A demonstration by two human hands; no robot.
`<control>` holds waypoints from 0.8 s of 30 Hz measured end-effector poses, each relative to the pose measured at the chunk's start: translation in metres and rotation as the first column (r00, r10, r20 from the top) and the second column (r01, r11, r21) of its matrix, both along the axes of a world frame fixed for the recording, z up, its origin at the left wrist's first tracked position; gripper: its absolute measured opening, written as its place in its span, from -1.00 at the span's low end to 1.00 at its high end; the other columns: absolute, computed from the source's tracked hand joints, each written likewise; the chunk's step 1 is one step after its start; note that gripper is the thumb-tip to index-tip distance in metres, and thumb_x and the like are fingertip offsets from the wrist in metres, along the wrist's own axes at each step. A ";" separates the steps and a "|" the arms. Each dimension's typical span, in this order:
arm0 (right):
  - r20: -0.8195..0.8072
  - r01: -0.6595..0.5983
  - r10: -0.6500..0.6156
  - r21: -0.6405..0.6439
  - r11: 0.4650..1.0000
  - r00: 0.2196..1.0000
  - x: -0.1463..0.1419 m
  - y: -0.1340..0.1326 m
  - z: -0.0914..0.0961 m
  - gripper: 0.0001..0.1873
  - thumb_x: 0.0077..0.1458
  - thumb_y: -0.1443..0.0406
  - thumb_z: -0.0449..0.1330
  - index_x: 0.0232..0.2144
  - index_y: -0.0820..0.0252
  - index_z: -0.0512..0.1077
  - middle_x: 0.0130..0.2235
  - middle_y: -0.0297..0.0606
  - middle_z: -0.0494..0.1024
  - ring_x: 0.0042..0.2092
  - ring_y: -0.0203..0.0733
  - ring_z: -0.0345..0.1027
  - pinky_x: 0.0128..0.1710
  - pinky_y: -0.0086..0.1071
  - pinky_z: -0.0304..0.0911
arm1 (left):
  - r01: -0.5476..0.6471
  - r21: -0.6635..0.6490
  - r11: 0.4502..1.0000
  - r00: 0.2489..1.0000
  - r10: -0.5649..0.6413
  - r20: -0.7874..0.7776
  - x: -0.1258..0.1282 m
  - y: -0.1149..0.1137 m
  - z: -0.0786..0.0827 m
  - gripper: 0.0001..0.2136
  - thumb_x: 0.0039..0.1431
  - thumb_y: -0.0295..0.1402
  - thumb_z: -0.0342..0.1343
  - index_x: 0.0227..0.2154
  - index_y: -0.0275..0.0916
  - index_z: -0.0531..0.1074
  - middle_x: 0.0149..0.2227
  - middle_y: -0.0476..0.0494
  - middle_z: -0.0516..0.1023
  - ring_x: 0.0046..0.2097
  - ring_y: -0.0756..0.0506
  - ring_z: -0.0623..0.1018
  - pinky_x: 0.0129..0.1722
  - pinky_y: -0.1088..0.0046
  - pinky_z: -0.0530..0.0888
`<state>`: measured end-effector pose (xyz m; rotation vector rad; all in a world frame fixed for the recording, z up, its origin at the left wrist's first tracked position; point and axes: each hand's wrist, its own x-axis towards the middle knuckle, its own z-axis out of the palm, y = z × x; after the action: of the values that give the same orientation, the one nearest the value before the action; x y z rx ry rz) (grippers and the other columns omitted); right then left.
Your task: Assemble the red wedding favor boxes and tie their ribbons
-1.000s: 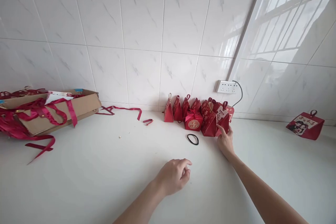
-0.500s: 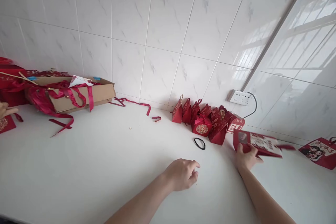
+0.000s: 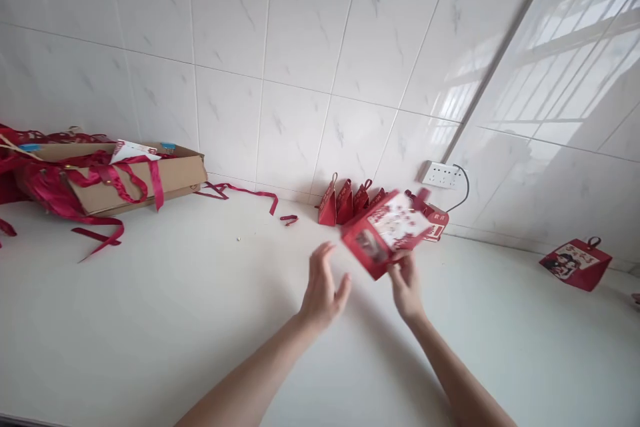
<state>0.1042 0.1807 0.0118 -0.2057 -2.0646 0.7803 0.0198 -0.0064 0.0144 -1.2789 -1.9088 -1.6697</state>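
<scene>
My right hand [image 3: 407, 287] grips a red gift box [image 3: 387, 230] by its lower edge and holds it up, tilted, above the table. The box has a white printed panel, a dark picture and a ribbon loop at its top; motion blurs it somewhat. Just left of it, my left hand [image 3: 324, 287] is raised with thumb and fingers apart, holding nothing and not touching the box. Behind the held box stands a row of small red gift boxes [image 3: 327, 205] with loop handles, partly hidden by it.
A cardboard box [image 3: 140, 187] heaped with red ribbons stands at the left by the tiled wall. A loose red ribbon [image 3: 250, 191] and a small red piece [image 3: 289, 219] lie nearby. At the right sits another red gift box [image 3: 575, 263]. A socket strip [image 3: 442, 175] leans at the wall.
My right hand has lifted the red gift box and brought it left, in front of the row. My left hand has risen and opened. The view has shifted right.
</scene>
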 end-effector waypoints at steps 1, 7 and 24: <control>0.028 -0.070 0.070 0.012 0.997 0.997 -0.004 -0.015 -0.003 -0.91 0.10 0.27 -0.07 -0.30 0.10 0.12 -0.24 -0.23 0.25 -0.23 -0.16 0.30 -0.29 -0.25 0.41 | -0.070 0.065 0.995 0.995 0.066 0.070 -0.003 0.000 0.001 -0.53 0.21 -0.24 -0.08 0.13 -0.30 0.02 0.19 -0.47 0.14 0.25 -0.28 0.20 0.16 0.04 0.26; 0.167 -0.371 0.350 0.124 0.920 0.922 0.008 -0.060 0.004 -0.80 -0.14 0.47 0.01 -0.39 0.14 0.22 -0.08 -0.09 0.24 -0.03 -0.08 0.23 -0.13 -0.17 0.34 | -0.081 0.018 0.997 0.896 0.065 0.439 -0.010 -0.002 0.017 -0.50 0.19 -0.18 -0.03 0.12 -0.28 0.05 0.09 -0.36 0.34 0.12 -0.23 0.37 0.11 0.11 0.32; -0.323 0.086 0.051 0.397 0.914 0.945 0.034 -0.059 0.044 -0.63 0.16 0.47 0.05 -0.01 0.07 0.24 0.04 -0.07 0.22 0.05 -0.03 0.26 -0.08 -0.07 0.35 | 0.350 -0.106 0.931 0.896 -0.300 0.328 0.007 -0.011 0.029 -0.71 0.09 -0.16 0.10 -0.20 -0.23 0.37 -0.27 -0.12 0.55 -0.24 -0.13 0.54 -0.25 0.36 0.49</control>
<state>0.1379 0.1219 0.0562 0.1332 -1.8509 0.3273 0.0268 -0.0175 0.0430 -1.5531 -2.1387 -2.0152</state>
